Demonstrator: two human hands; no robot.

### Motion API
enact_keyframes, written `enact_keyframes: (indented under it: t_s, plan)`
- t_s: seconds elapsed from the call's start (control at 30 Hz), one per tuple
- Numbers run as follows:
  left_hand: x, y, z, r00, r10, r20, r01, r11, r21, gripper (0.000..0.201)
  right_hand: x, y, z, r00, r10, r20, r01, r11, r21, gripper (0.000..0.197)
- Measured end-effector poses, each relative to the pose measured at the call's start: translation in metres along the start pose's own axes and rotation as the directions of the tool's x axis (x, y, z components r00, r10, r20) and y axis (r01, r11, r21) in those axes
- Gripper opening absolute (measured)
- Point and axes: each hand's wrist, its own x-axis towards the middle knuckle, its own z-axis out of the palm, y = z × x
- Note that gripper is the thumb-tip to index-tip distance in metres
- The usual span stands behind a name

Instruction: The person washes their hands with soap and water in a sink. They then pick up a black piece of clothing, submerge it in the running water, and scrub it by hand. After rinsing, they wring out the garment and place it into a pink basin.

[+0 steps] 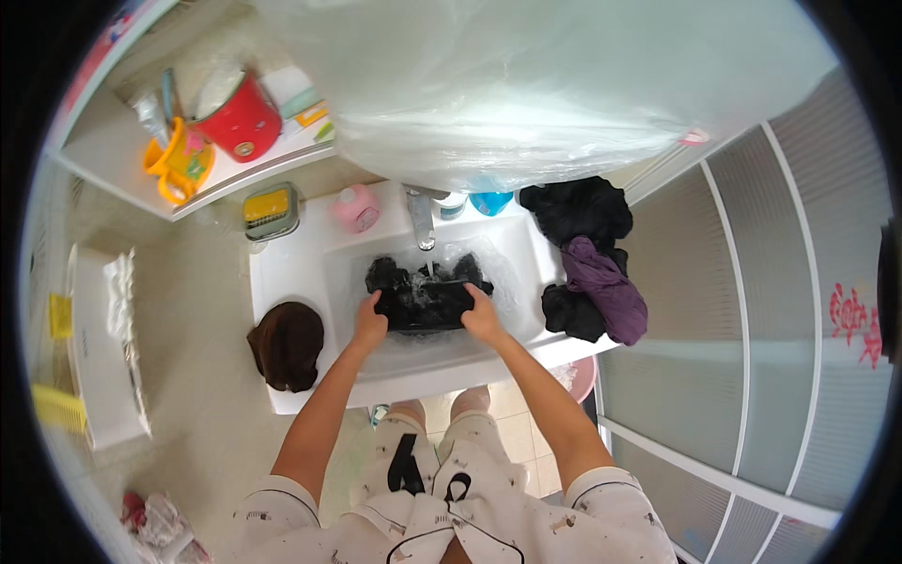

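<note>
Closest to my viewpoint, I see pale patterned clothing [442, 526]. Past it, the left hand [372, 321] grips one side of a black cloth [418, 308] and the right hand [483, 316] grips the other, holding it spread between them inside the white sink [343, 387]. I make out a brown cloth [287, 346] on the sink's left corner, and a purple garment [603, 287] among black clothes [578, 218] on its right. Behind the black cloth, the faucet [422, 221] runs water into the basin; a pink bottle [356, 208] stands left of it. Farther off, I spot a red container [241, 122] beside an orange cup [177, 162] on a shelf.
</note>
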Motion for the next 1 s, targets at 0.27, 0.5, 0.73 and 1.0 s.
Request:
enact_keyframes:
  t_s: [0.27, 0.5, 0.73, 1.0]
  plan:
    - [-0.049, 0.191, -0.155, 0.881, 0.407, -0.24, -0.425, 0.905, -0.025, 0.052, -0.061, -0.261, -0.141, 0.925, -0.38, -0.009, 0.379, 0.924, -0.057, 0.055]
    - [-0.106, 0.316, -0.23, 0.525, 0.712, -0.467, -0.686, 0.678, 0.263, 0.038, -0.14, -0.396, -0.208, 0.752, -0.562, -0.345, 0.403, 0.806, -0.434, 0.023]
    - [-0.081, 0.226, -0.154, 0.744, 0.589, -0.316, -0.367, 0.755, 0.543, 0.05, -0.077, -0.274, -0.144, 0.906, -0.381, -0.186, 0.124, 0.657, -0.743, 0.035]
    - [-0.004, 0.063, 0.037, 0.972, 0.233, 0.017, -0.194, 0.765, 0.614, 0.072, 0.002, -0.06, 0.026, 0.998, 0.07, 0.011, -0.046, 0.756, -0.653, 0.083]
